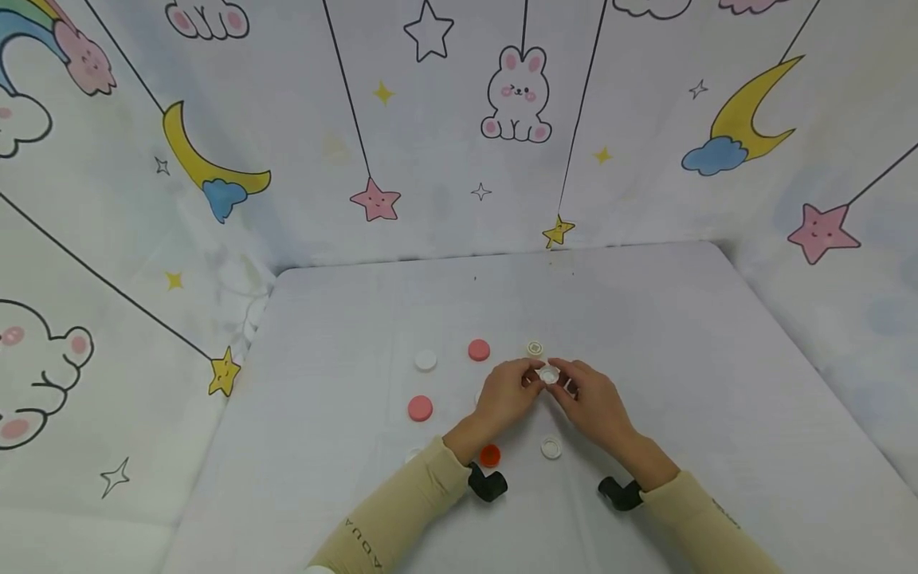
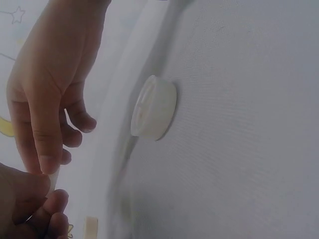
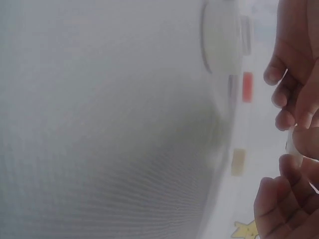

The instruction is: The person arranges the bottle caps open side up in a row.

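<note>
A small white round plastic cap (image 1: 549, 375) is pinched between both hands above the white-covered table. My left hand (image 1: 508, 392) holds it at its left side with fingertips and thumb, and my right hand (image 1: 594, 400) pinches the right side. In the left wrist view the fingertips of the two hands meet, hiding most of the cap. A sliver of the white cap (image 3: 293, 142) shows between the fingers in the right wrist view. Just beyond the hands lies a cream cap (image 1: 534, 348). Another white cap (image 1: 551, 448) lies nearer the body, between the forearms.
To the left lie a white cap (image 1: 426, 361) and two pink caps, one farther off (image 1: 479, 350) and one nearer (image 1: 420, 408). An orange-red cap (image 1: 490, 455) sits by the left wrist. Parts of two more white caps show behind the left arm. Cartoon-printed cloth (image 1: 445, 143) surrounds the table.
</note>
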The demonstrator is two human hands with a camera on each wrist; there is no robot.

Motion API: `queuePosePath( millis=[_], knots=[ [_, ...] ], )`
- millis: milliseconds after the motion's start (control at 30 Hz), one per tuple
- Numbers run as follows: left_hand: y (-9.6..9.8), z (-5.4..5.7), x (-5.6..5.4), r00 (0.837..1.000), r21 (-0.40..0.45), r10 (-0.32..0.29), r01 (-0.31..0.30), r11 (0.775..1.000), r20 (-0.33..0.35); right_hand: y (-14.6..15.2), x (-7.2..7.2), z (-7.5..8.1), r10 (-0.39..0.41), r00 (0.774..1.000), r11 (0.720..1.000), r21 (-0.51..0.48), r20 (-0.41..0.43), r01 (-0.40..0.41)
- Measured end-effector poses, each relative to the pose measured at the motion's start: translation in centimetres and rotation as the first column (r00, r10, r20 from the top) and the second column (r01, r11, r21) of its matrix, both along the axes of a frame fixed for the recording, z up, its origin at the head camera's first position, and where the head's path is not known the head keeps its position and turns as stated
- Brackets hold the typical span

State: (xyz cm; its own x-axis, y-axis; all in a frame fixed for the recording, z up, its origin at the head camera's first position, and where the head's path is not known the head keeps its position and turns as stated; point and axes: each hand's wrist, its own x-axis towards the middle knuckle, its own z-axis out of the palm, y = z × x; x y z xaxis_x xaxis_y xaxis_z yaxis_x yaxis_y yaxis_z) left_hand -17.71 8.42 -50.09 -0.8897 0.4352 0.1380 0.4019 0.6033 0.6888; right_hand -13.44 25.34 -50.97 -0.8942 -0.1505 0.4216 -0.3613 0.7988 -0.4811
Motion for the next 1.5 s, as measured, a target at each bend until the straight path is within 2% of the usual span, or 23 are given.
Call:
queuePosePath(
  millis=[133, 367, 600, 833, 967, 1167, 1500],
  knots=[
    [0.0, 0.1, 0.1, 1.0, -0.011, -0.01, 0.009, 1.0, -0.021, -0.1, 0.0, 0.3, -0.003, 1.0, 1.0, 0.002, 0.025, 0.003],
    [-0.1, 0.0, 0.2, 0.993, -0.069, -0.038, 0.031, 0.997, -0.111, 0.1, 0.1, 0.4, -0.01, 0.997, 1.0, 0.009, 0.074, 0.009],
    [-0.1, -0.2, 0.1, 0.99, -0.106, -0.043, 0.029, 0.994, -0.132, 0.1, 0.0, 0.1, -0.003, 0.995, 1.0, 0.03, 0.098, 0.0],
    [-0.1, -0.4, 0.1, 0.988, -0.252, -0.065, 0.027, 0.967, -0.142, -0.1, -0.2, -0.2, 0.005, 0.988, 0.996, 0.083, 0.157, -0.018],
    [0.0, -0.6, 0.2, 0.985, -0.297, -0.075, 0.025, 0.954, -0.158, -0.2, -0.2, -0.1, 0.003, 0.98, 0.995, 0.095, 0.197, -0.022],
    [0.1, -0.8, 0.3, 0.982, -0.318, -0.082, 0.024, 0.948, -0.172, -0.4, -0.1, -0.3, 0.005, 0.979, 0.994, 0.104, 0.205, -0.027],
    [0.1, -0.9, 0.6, 0.977, -0.306, -0.098, 0.035, 0.951, -0.192, -0.6, -0.1, -0.5, -0.02, 0.97, 0.994, 0.113, 0.244, -0.008]
  ],
)
